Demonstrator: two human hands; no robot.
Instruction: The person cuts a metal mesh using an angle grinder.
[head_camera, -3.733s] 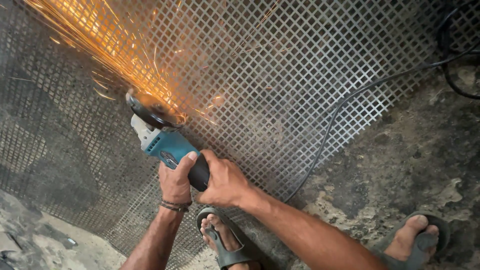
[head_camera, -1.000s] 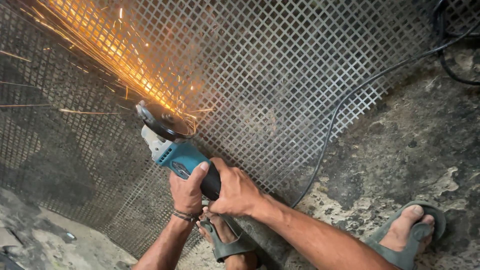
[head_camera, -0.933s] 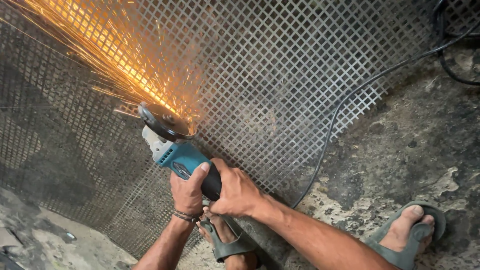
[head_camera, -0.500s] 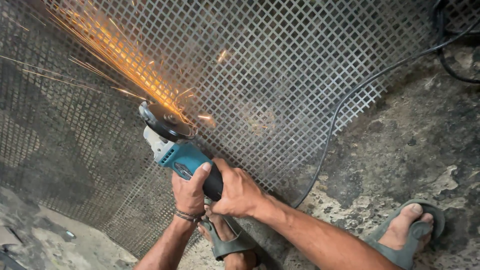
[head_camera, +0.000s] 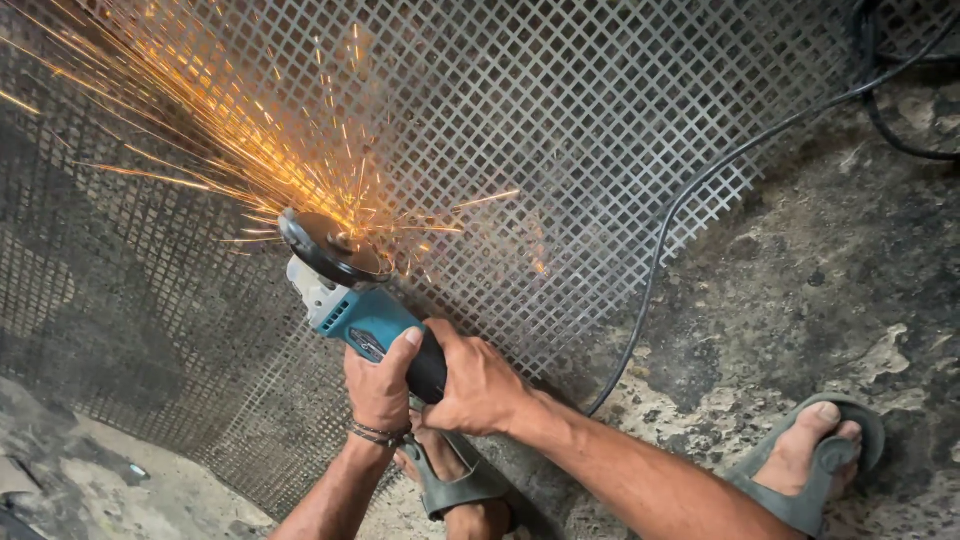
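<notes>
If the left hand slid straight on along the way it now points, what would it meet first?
Probably the grinder's pale gear head: the left hand grips the teal angle grinder pointing toward it, with the black disc guard just beyond.

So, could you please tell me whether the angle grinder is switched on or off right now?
On. Sparks fly from the angle grinder disc where it meets the metal mesh, with the left hand and right hand gripping its body.

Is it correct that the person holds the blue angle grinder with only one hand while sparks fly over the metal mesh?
Not quite: the head view shows both hands on the angle grinder, left hand and right hand. Sparks do fly over the metal mesh.
</notes>
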